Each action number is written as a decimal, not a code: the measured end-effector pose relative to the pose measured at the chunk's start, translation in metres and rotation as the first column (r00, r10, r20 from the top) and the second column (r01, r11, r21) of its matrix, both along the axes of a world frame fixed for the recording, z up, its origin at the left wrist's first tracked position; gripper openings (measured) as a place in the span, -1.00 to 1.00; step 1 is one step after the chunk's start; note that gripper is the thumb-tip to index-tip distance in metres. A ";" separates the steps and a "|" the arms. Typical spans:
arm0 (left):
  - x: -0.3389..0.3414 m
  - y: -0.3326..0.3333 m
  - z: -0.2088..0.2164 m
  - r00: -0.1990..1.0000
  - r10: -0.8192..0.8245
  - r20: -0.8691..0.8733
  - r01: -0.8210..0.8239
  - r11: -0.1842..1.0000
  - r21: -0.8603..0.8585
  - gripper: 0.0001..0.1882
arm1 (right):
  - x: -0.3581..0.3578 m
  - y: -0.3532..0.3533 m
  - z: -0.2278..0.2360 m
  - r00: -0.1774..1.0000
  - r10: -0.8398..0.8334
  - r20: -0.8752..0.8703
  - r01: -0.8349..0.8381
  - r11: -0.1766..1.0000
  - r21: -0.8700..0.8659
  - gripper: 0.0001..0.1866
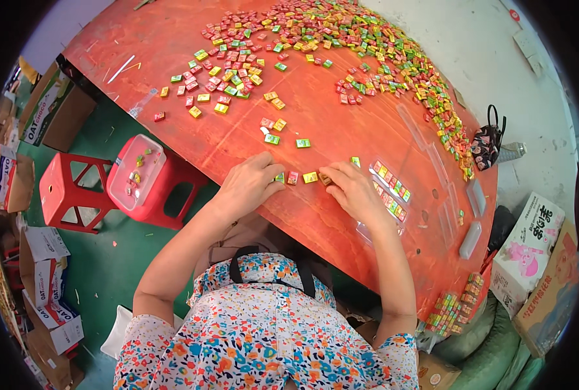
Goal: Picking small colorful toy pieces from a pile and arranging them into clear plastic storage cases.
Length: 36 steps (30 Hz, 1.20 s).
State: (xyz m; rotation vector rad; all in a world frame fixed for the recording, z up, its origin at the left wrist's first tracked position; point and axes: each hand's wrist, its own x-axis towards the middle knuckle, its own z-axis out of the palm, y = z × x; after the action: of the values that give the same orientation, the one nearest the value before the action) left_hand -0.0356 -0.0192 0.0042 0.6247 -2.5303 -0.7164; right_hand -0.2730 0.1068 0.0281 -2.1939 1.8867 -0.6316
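Note:
Near the table's front edge, several small coloured boxes form a short row between my hands. My left hand (249, 187) is closed at the row's left end, its fingertips on a small green box (280, 177). A red box (293, 177) and a yellow box (310, 177) lie untouched in the middle. At the right end my right hand (354, 190) pinches a small box (325, 177), mostly covered by the fingers. Just right of that hand, clear plastic trays hold rows of similar boxes (391, 181). Another green box (302, 143) lies beyond the row.
A large heap of small boxes (367, 39) spreads over the far side of the red table (250, 130). Empty clear trays (471, 240) lie at the right edge, above stacked packs (455, 309). Red stools (75, 192), one bearing a plastic tub (117, 185), stand left.

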 end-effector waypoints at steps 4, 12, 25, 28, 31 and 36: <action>-0.017 -0.002 0.011 0.998 -0.016 -0.064 0.004 0.982 -0.187 -0.64 | 0.002 -0.002 -0.002 0.993 -0.105 0.053 0.102 0.993 0.055 -0.70; -0.074 0.014 -0.022 0.972 0.015 -0.235 -0.116 0.899 -0.422 -0.90 | 0.017 -0.014 -0.006 0.993 -0.120 0.003 0.119 0.990 0.079 -0.72; -0.074 0.043 -0.030 0.956 0.080 -0.281 -0.167 0.939 -0.302 -0.84 | 0.004 -0.001 -0.010 0.994 -0.027 -0.107 0.036 0.996 0.085 -0.67; -0.060 0.035 -0.017 0.950 0.099 -0.297 -0.144 0.980 -0.135 -0.87 | 0.008 -0.005 -0.004 0.991 -0.028 -0.133 0.037 0.997 0.062 -0.70; -0.028 0.027 -0.002 0.905 0.204 -0.374 -0.238 0.970 -0.045 -0.87 | 0.014 -0.015 -0.002 0.998 0.005 -0.063 0.004 0.991 0.134 -0.72; 0.017 0.015 -0.009 0.869 0.341 -0.359 -0.319 0.940 0.121 -0.90 | 0.023 -0.019 0.001 1.000 0.022 -0.009 -0.021 0.993 0.119 -0.75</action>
State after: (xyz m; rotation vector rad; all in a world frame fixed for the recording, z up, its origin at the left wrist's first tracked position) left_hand -0.0181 -0.0042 -0.0051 0.8287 -1.9909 -0.7070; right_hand -0.2504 0.0880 0.0294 -2.1436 1.8523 -0.4917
